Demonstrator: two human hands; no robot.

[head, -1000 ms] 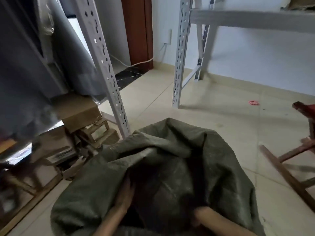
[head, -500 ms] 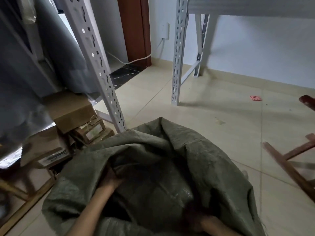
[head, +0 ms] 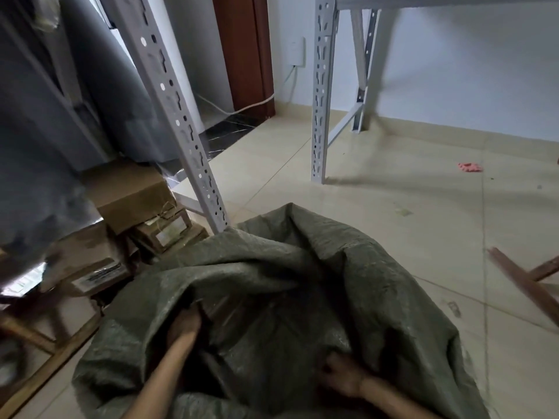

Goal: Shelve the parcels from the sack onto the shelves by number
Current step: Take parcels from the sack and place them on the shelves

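The green sack [head: 302,285] lies open on the floor [head: 393,207] in the lower middle of the frame; both arms reach down into its dark mouth. The left hand [head: 184,325] is at the lower left, deep inside by the sack wall; its fingers are hidden, so I cannot tell if it holds anything. The right hand [head: 341,378] is at the lower right, fingers curled, maybe on the cloth; it is too dark to be sure. No parcel shows inside; any would lie between the hands, lower down. Boxes [head: 130,195] sit at the left, under the shelf post [head: 181,122].
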